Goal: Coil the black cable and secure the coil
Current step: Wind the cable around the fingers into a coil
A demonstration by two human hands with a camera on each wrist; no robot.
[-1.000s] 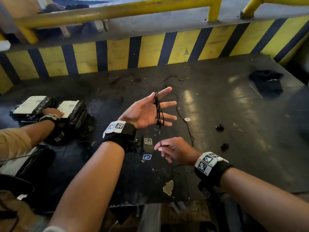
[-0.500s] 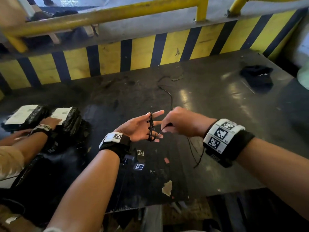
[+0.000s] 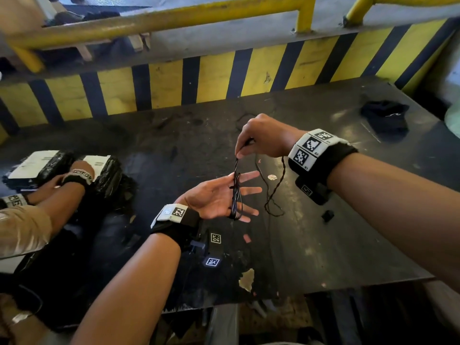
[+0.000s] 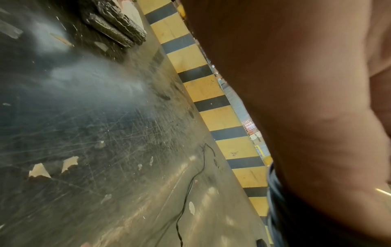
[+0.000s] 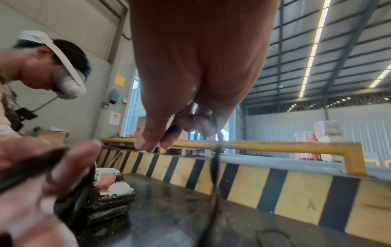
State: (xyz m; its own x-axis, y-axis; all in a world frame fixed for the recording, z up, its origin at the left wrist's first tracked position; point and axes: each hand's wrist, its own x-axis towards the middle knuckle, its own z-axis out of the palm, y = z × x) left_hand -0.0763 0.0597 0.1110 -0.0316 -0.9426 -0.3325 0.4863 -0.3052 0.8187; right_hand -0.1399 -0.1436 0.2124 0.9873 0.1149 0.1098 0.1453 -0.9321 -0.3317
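Black cable (image 3: 236,195) loops the left hand (image 3: 216,199) — right hand (image 3: 261,136) pinches it above.

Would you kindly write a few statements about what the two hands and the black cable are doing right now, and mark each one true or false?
1. The black cable is looped around the straight fingers of the left hand. True.
2. The right hand pinches the cable above the left hand. True.
3. The right hand rests flat on the table. False: it is raised and curled around the cable.
4. A loose stretch of cable hangs below the right hand. True.
5. The coil already lies on the table. False: it sits on the left hand's fingers.
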